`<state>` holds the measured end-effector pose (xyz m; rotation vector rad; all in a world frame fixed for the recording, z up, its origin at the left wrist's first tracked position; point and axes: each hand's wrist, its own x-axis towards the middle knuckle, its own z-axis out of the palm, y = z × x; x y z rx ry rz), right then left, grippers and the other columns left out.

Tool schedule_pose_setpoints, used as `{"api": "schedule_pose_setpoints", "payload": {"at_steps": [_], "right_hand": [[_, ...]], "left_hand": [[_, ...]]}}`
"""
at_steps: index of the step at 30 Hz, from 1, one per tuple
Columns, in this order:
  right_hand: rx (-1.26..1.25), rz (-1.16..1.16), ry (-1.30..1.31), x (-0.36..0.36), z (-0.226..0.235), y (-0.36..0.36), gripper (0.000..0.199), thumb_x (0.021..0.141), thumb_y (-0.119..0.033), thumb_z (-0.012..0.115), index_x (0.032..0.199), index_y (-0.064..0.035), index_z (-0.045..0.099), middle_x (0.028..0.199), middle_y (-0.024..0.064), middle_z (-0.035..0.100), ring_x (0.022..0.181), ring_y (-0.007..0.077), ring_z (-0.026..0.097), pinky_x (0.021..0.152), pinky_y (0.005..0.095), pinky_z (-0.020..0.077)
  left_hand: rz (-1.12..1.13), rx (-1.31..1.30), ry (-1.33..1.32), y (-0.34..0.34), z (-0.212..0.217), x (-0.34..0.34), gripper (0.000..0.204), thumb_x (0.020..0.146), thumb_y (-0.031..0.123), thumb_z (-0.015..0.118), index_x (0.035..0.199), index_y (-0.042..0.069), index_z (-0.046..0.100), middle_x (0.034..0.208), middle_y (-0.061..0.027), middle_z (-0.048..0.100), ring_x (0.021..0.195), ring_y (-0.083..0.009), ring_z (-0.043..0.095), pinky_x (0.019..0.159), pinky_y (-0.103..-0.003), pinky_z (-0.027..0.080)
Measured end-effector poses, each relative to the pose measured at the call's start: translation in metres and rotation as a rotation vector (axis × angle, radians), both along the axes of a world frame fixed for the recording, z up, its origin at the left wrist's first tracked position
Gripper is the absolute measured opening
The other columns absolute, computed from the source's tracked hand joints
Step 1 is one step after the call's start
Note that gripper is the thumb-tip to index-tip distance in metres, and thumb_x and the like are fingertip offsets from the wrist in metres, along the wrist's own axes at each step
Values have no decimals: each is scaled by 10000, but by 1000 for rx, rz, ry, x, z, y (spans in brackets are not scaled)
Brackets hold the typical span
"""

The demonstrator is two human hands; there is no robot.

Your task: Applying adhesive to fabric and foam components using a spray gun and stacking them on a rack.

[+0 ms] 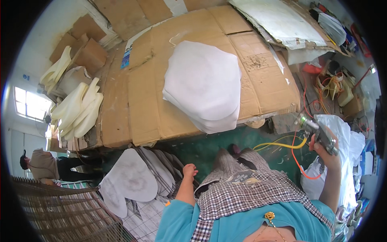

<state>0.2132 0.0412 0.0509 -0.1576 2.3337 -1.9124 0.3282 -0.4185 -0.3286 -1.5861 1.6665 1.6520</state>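
Observation:
My right hand (323,150) grips a metal spray gun (321,133), held out to the right beyond the table's edge. A yellow hose (278,144) and an orange hose (298,163) run to the gun. My left hand (190,170) hangs by my left side with its fingers curled in, and nothing shows in it. A stack of white, rounded sheets (203,78) lies on the cardboard-covered table (145,101), its near end hanging slightly over the front edge. Both hands are apart from the stack.
Pale cream foam pieces (82,107) are piled at the table's left end. Grey-smudged white sheets (135,175) rest on a wire rack (141,213) at my left. A person (44,165) stands far left. White plastic bags (336,161) and tangled cords (326,86) are at the right.

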Motion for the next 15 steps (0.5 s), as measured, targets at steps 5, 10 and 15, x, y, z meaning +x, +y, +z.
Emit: {"api": "schedule_pose_setpoints", "payload": {"at_steps": [5,10,15], "right_hand": [[-60,228,-87,8,1,-1,536,733,-108,650,1202,30,430,789,55,570,687,129,560,617,255,458],[-128,73,-21,-8,-10,-27,549,749,-118,655,1216,22,403,807,65,577,688,137,562,616,259,463],[-89,90,-65,-8,-10,-6,533,748,-116,659,1205,20,421,791,59,573,694,136,563,618,258,463]], "left_hand": [[6,-7,47,-3,9,-9,184,784,124,503,937,53,577,754,-53,582,515,-154,571,413,-226,407],[2,-23,215,0,32,-49,188,780,106,520,950,54,581,763,-54,586,522,-137,564,427,-235,410],[-116,-190,437,8,64,-96,204,778,121,563,961,35,591,783,-60,596,579,-137,576,518,-230,445]]}}
